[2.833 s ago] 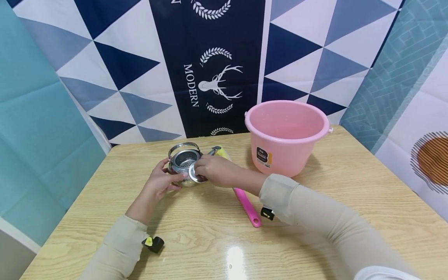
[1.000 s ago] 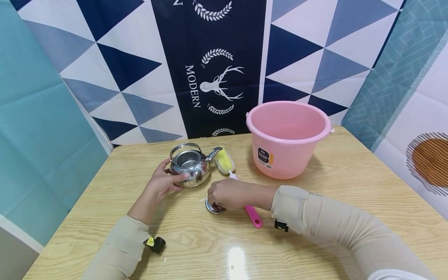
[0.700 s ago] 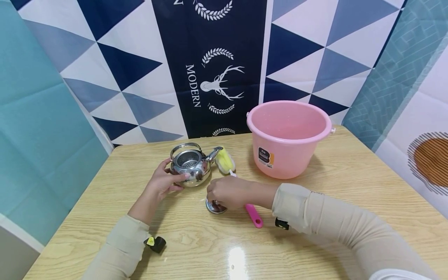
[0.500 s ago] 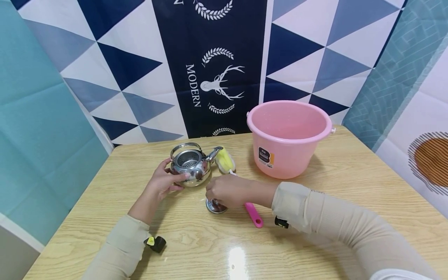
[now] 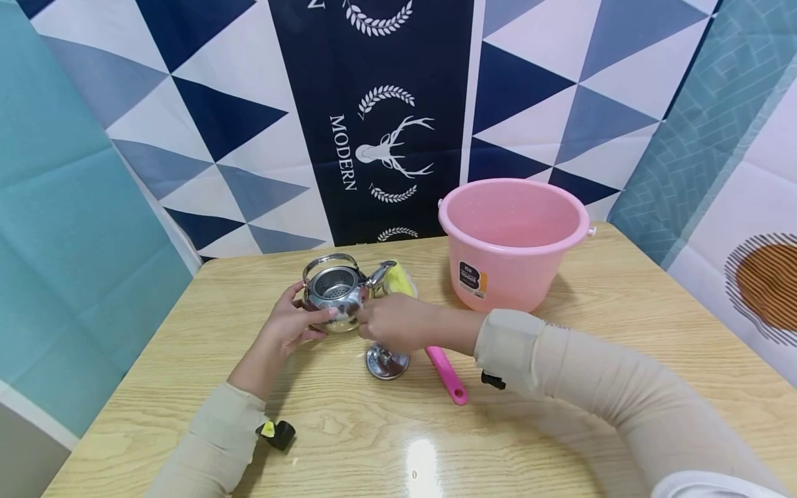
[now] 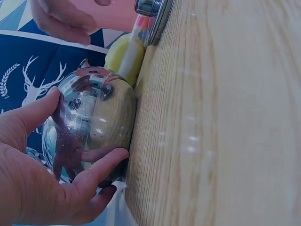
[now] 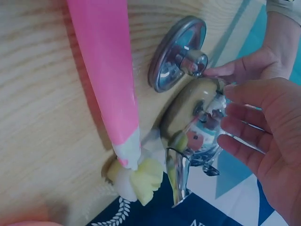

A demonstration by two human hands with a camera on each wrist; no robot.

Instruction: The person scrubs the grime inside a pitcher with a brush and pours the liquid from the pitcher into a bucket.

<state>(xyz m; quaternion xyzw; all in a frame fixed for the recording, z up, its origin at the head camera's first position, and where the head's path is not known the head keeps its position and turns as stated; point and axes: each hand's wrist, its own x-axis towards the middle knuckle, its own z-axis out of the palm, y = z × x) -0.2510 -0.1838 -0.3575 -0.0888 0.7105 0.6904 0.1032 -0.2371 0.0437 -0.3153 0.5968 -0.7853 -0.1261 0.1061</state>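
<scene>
A shiny metal teapot (image 5: 349, 312) sits on the table without its lid, its perforated strainer showing inside the mouth. My left hand (image 5: 289, 321) holds it from the left, thumb and fingers spread round the body in the left wrist view (image 6: 70, 183). The round metal lid (image 5: 387, 365) lies knob up on the table, just below my right hand (image 5: 395, 321). That hand holds nothing; in the right wrist view its fingers (image 7: 244, 155) are loosely bent beside the teapot (image 7: 202, 122). The teapot's spout points right, towards the brush's yellow sponge head.
A sponge brush with a pink handle (image 5: 447, 377) lies on the table, partly hidden under my right hand. Behind it to the right stands a pink bucket (image 5: 507, 283). Patterned cloth (image 5: 398, 138) hangs along the table's back edge.
My right hand took the lid from the teapot to the table, let go of it, and has moved back up and left towards the pot. The left hand keeps its hold.
</scene>
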